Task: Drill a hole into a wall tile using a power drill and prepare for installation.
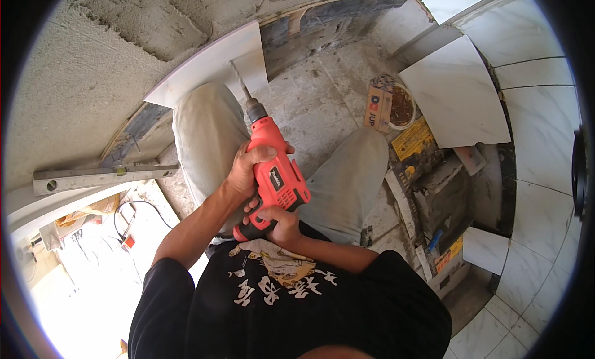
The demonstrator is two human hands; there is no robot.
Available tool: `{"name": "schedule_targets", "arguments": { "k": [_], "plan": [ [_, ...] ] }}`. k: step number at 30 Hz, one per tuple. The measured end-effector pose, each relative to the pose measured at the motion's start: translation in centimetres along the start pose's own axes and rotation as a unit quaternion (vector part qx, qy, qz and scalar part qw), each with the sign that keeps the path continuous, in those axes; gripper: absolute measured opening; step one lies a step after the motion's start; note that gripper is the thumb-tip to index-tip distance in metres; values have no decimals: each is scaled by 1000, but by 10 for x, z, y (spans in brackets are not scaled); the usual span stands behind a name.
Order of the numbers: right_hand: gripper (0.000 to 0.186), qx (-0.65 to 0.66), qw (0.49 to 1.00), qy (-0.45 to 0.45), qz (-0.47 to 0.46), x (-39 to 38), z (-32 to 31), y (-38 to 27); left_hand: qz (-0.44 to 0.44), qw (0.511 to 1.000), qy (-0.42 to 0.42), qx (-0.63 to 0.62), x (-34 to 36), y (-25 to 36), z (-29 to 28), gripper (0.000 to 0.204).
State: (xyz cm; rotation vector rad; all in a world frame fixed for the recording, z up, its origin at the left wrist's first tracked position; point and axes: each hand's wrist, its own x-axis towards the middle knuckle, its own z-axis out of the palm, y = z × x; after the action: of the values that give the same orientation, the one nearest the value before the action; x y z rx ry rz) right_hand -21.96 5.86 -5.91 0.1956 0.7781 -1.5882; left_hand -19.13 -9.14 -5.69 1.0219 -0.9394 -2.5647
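Both my hands hold a red power drill (268, 136) with a black chuck and a long thin bit. My left hand (246, 165) wraps round the drill's body from the left. Lower down, my right hand (282, 224) is closed round its handle. The bit points away from me toward a white tile (211, 67) that leans against the far left wall. Its tip appears in front of the tile; whether it touches cannot be made out. My bent knees (209, 120) flank the drill.
A spirit level (105, 178) rests along the ledge at left. Near my right knee are a cardboard box (377, 108), a round bucket (401, 110) and yellow packages (414, 139). A large white tile (455, 92) leans at right, before the tiled wall (539, 142).
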Motion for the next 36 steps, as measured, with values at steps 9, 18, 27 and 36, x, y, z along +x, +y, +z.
{"name": "schedule_targets", "arguments": {
  "k": [9, 18, 27, 36],
  "plan": [
    [37, 7, 1000, -14, -3, 1, -4, 1, -25, 999, -1, 39, -2, 3, 2, 58],
    [33, 54, 998, -25, -5, 1, 3, -2, 0, 997, 44, 70, -3, 2, 7, 59],
    [39, 48, 999, -16, 1, 4, -6, 3, -18, 996, 40, 75, 0, -1, 2, 58],
    [34, 59, 998, -13, 5, 8, -17, 12, -17, 997, 30, 66, -1, 3, 6, 53]
  ]
}}
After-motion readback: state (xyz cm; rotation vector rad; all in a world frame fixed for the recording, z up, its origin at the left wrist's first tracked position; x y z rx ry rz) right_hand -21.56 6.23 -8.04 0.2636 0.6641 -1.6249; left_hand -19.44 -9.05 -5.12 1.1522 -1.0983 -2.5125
